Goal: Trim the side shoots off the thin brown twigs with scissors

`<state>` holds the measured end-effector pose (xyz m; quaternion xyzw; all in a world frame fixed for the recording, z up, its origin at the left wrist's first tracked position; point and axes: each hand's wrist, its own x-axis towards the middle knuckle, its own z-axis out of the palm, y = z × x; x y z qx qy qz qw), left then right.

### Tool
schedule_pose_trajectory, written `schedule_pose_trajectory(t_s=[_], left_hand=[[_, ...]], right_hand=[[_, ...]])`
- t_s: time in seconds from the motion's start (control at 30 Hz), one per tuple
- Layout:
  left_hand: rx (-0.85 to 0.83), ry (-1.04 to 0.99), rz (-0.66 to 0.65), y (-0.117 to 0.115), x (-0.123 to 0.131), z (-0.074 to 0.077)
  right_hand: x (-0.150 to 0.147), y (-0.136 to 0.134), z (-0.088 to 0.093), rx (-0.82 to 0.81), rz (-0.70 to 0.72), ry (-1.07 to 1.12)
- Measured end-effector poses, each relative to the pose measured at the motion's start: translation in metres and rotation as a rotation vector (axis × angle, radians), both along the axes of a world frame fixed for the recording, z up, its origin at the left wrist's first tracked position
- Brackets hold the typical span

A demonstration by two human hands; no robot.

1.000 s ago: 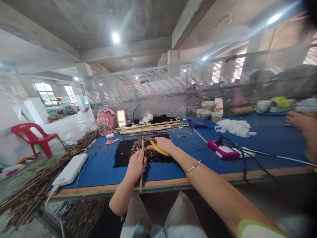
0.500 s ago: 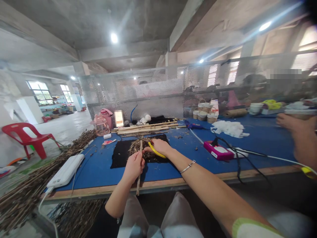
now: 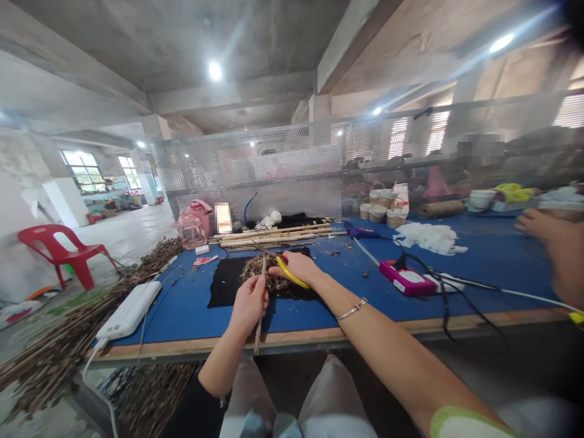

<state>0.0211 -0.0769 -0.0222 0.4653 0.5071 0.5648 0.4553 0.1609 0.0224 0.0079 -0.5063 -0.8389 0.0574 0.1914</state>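
Observation:
My left hand (image 3: 250, 297) is closed around a thin, pale dry stalk (image 3: 258, 333). The stalk stands nearly upright in my view, its lower end reaching past the table's front edge. In my right hand (image 3: 300, 267) is a pair of scissors with yellow handles (image 3: 292, 277). Their dark blades point left, near the stalk's upper end; whether they touch it I cannot tell. Below both hands, a heap of brown dry plant pieces (image 3: 252, 266) lies on a black cloth (image 3: 223, 289).
Several longer pale sticks (image 3: 287, 234) lie behind the cloth. A white power bank (image 3: 130, 310) rests at left beside bundled dry stems (image 3: 59, 347). To the right are a purple power strip (image 3: 406, 280), cables and white fluff (image 3: 431, 237). Another person's hand (image 3: 538, 225) is at far right.
The view has turned slightly left, so everything sits a little further right. My hands keep the same holds, and the scissors' blades show more clearly beside the stalk's top.

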Motion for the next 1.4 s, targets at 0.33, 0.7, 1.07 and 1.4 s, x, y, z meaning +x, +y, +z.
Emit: schedule_pose_trajectory(t_s=[0.33,0.7,1.07,1.4], left_hand=[[0.162,-0.055,0.104,0.005,-0.001,0.002],[0.227,0.031,0.075,0.006,0.008,-0.002],[0.319,0.088,0.142,0.001,0.018,0.005],[0.367,0.16,0.12,0.001,0.017,0.005]], right_hand=[[0.003,-0.012,0.006,-0.345,0.243,0.414],[-0.006,-0.024,0.005,-0.411,0.256,0.447],[-0.006,-0.034,0.011,-0.474,0.227,0.515],[0.0,-0.042,0.023,-0.748,0.258,0.602]])
